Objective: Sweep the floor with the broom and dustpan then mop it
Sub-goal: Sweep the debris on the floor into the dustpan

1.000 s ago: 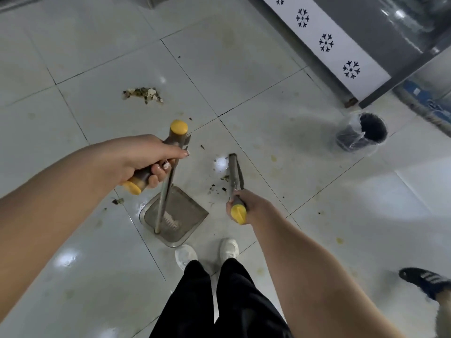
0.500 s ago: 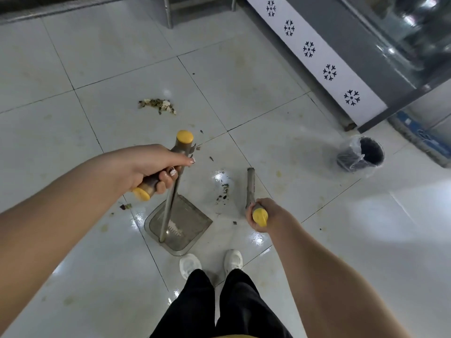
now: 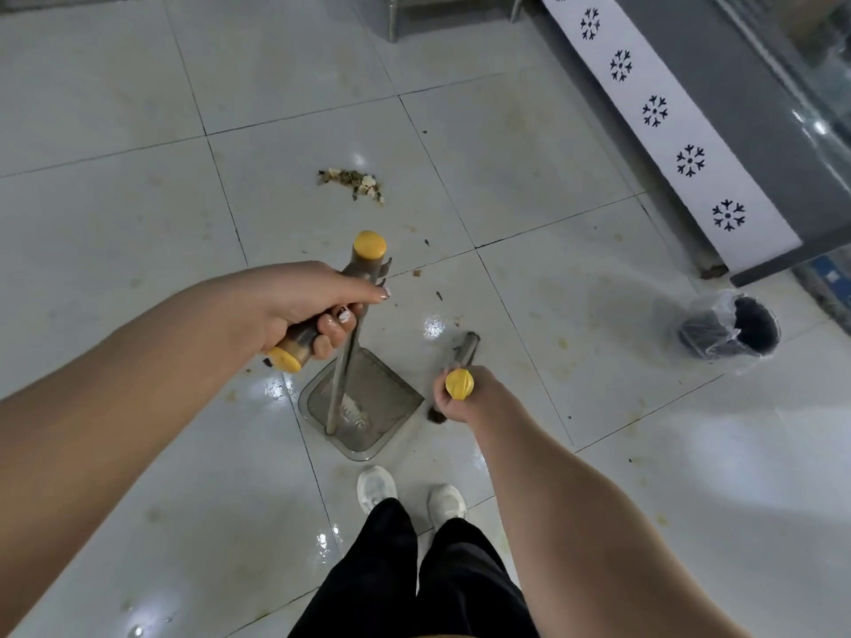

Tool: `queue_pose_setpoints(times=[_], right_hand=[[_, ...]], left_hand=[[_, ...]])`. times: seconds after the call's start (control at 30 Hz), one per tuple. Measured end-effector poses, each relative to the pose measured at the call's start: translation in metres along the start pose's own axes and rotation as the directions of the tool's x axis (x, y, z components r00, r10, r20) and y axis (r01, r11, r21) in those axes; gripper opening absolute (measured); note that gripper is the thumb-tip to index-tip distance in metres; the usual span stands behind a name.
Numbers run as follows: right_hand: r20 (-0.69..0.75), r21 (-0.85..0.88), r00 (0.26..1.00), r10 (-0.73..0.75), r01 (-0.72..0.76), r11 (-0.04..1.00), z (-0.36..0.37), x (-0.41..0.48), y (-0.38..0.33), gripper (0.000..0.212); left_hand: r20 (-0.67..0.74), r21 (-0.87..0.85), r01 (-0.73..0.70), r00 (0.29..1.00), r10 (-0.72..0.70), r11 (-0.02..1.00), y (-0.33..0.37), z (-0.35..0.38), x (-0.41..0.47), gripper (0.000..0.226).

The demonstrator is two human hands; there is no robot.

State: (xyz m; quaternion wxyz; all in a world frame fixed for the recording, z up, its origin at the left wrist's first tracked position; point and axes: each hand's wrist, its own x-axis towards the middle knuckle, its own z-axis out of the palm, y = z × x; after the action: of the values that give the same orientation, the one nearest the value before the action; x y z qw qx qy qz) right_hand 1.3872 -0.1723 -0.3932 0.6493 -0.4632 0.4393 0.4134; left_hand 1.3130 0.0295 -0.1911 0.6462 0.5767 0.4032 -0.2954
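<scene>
At 3 o'clock stands a small black bin [image 3: 732, 331], upright, lined with a clear plastic bag whose edge spills over the rim. From 1 to 2 o'clock runs a white strip [image 3: 667, 126] printed with a row of black snowflake marks, and it fronts a dark grey cabinet [image 3: 760, 85]. A grey metal leg [image 3: 391, 20] shows at 12 o'clock. At the far right edge there is a scrap of blue [image 3: 829, 278], too blurred to tell what. At 6 o'clock are two white shoes [image 3: 376, 488], side by side, beneath black trousers [image 3: 414, 573].
</scene>
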Motion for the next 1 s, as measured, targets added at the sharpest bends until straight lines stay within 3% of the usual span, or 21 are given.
queue_pose_setpoints(times=[0.13,0.27,0.43,0.73,1.0], right_hand=[[0.002,0.111,0.993,0.116,-0.116,0.987,0.032,-0.003,-0.017,0.021],[0.088,0.184,0.990,0.108,-0.123,0.975,0.053,-0.020,-0.028,0.017],[0.127,0.119,0.984,0.123,-0.139,0.983,0.060,-0.043,-0.035,0.028],[0.008,-0.006,0.995,0.100,-0.100,0.995,0.029,-0.042,-0.040,0.030],[-0.073,-0.062,0.984,0.162,-0.167,0.984,0.051,-0.009,-0.052,0.027]], left_hand=[[-0.045,-0.050,0.015,0.999,-0.018,0.999,-0.011,-0.019,-0.007,0.035],[-0.075,-0.092,0.023,0.997,-0.030,0.996,-0.021,-0.035,-0.013,0.035],[-0.100,-0.116,0.024,0.994,-0.035,0.993,-0.030,-0.046,-0.017,0.035],[-0.132,-0.163,0.014,0.991,-0.036,0.987,-0.025,-0.057,-0.018,0.036],[-0.157,-0.083,-0.014,0.988,0.001,0.996,0.008,-0.058,0.002,0.032]])
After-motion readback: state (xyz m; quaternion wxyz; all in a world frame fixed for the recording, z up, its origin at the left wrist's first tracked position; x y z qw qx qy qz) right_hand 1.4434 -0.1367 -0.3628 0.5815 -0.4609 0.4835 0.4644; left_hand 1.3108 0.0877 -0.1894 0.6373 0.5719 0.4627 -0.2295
